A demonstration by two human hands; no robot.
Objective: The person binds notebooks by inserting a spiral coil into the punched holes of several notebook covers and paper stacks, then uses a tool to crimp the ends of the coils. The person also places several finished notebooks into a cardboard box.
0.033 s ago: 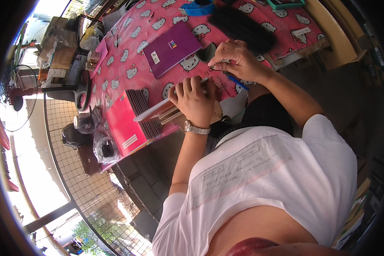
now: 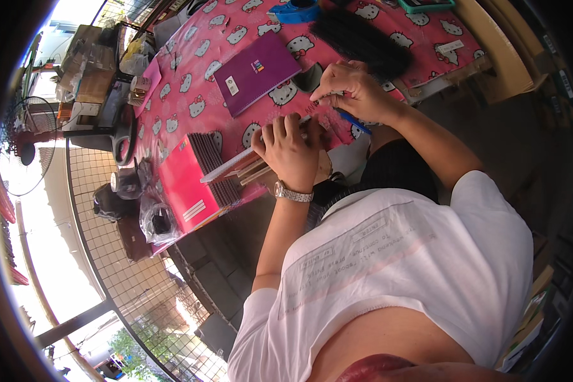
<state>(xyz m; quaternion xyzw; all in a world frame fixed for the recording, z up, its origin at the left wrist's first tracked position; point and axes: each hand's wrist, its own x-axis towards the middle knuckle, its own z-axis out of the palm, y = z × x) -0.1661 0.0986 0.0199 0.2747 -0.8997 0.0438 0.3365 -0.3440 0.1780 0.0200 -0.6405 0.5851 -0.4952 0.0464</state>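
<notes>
My left hand (image 2: pixel 293 149), with a watch on its wrist, is closed around a bundle of thin flat white and brown strips (image 2: pixel 235 170) that juts out to the left over the table edge. My right hand (image 2: pixel 349 89) hovers just above and to the right of it. Its fingertips are pinched together near the bundle's upper end, and what they hold is hidden. A blue pen (image 2: pixel 355 122) lies under the right wrist. A stack of dark strips (image 2: pixel 211 162) rests on a red folder (image 2: pixel 183 186) to the left of the bundle.
The table has a pink cat-print cloth (image 2: pixel 191 102). On it are a purple notebook (image 2: pixel 256 71), a long black bundle (image 2: pixel 363 37) and a blue tape dispenser (image 2: pixel 294 13). Plastic bags (image 2: pixel 156 219) and a wire fence (image 2: pixel 108 254) are at the left. Cardboard (image 2: pixel 496 57) is at the right.
</notes>
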